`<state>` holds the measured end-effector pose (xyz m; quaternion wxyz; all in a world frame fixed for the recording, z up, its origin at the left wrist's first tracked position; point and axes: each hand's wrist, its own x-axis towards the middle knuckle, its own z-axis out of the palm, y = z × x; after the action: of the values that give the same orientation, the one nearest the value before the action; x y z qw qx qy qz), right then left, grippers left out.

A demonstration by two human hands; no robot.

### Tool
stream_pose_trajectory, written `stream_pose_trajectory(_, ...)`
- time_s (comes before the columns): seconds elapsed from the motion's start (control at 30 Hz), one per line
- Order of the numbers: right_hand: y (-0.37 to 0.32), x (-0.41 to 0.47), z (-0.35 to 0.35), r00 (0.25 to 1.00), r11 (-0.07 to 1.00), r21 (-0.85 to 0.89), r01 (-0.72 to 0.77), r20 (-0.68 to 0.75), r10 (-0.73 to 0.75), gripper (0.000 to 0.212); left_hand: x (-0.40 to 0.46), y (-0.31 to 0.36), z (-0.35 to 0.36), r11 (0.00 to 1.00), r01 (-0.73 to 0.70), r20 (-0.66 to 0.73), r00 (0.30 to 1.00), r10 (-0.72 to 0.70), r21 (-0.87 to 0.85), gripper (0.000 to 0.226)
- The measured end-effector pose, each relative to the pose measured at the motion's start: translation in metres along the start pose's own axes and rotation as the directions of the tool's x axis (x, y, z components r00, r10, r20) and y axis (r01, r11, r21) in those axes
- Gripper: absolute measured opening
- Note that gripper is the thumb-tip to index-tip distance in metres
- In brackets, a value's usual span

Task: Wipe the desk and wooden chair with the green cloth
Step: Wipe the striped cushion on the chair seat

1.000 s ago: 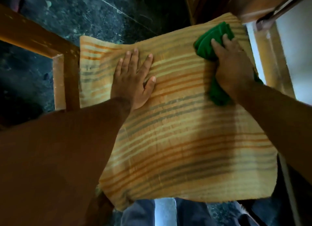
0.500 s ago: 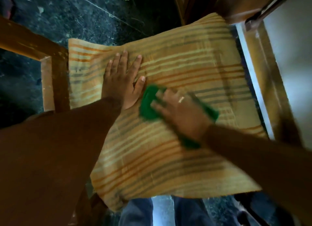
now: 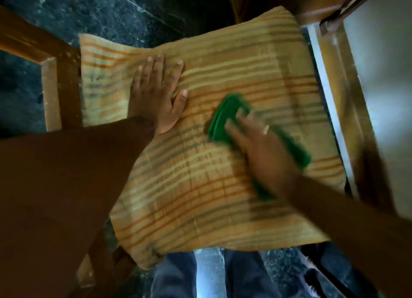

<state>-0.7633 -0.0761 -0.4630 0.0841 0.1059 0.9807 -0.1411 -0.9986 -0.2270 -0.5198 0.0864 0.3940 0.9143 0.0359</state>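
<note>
Two hands work the seat. The right hand [image 3: 263, 146] presses the bunched green cloth [image 3: 227, 110] down, fingers laid fairly straight over it, though blur softens them. The left hand [image 3: 156, 90] lies flat, fingers spread, just to its left. Both rest on an orange-and-yellow striped woven seat cover [image 3: 200, 197] draped over the wooden chair [image 3: 60, 79]. A hard sweep could drag the loose cover off if the left hand lifts.

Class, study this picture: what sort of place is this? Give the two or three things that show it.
Probably an indoor room of a home, though I cannot be sure: a wooden chair with a striped seat cushion, a dark speckled stone floor, and wooden furniture beside it.
</note>
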Motion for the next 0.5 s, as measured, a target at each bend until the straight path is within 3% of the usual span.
stream_pose_trajectory(0.03, -0.025, -0.036, 0.014, 0.987, 0.988, -0.026, 0.151, 0.051, -0.149, 0.064, 0.000, 0.000, 0.000, 1.000, -0.001, -0.001, 1.000, 0.001, 0.005, 0.066)
stream_pose_trajectory(0.1, -0.044, -0.089, 0.025, 0.880, 0.899, -0.060, 0.434, 0.241, -0.409, 0.061, 0.000, 0.002, -0.001, 1.000, -0.007, -0.004, 1.000, 0.008, 0.012, 0.066)
stream_pose_trajectory(0.17, -0.026, -0.099, 0.017, 0.763, 0.821, -0.025, 0.571, 0.385, -0.519, 0.062, -0.002, 0.003, -0.002, 1.000, -0.007, -0.013, 1.000, 0.007, 0.005, 0.066)
stream_pose_trajectory(0.2, -0.009, -0.090, 0.011, 0.761, 0.811, -0.050, 0.582, 0.384, -0.522, 0.062, -0.002, 0.003, -0.003, 1.000, -0.006, -0.018, 1.000, 0.006, 0.003, 0.066)
stream_pose_trajectory(0.27, 0.031, -0.053, -0.004, 0.889, 0.891, -0.151, 0.428, 0.246, -0.385, 0.063, -0.002, 0.003, -0.003, 1.000, -0.007, -0.023, 1.000, 0.007, 0.003, 0.066)
stream_pose_trajectory(0.33, 0.077, -0.002, -0.024, 0.989, 0.976, -0.180, 0.122, 0.105, -0.104, 0.064, -0.002, 0.003, -0.003, 1.000, -0.002, -0.021, 1.000, 0.002, 0.006, 0.066)
stream_pose_trajectory(0.4, 0.110, 0.047, -0.042, 0.996, 0.983, -0.167, -0.073, 0.040, 0.081, 0.070, -0.001, 0.003, -0.003, 1.000, -0.002, -0.017, 1.000, 0.002, 0.002, 0.066)
stream_pose_trajectory(0.5, 0.129, 0.106, -0.055, 0.975, 0.970, -0.095, -0.222, -0.024, 0.221, 0.067, -0.002, 0.003, -0.004, 1.000, -0.002, -0.003, 1.000, 0.002, -0.002, 0.066)
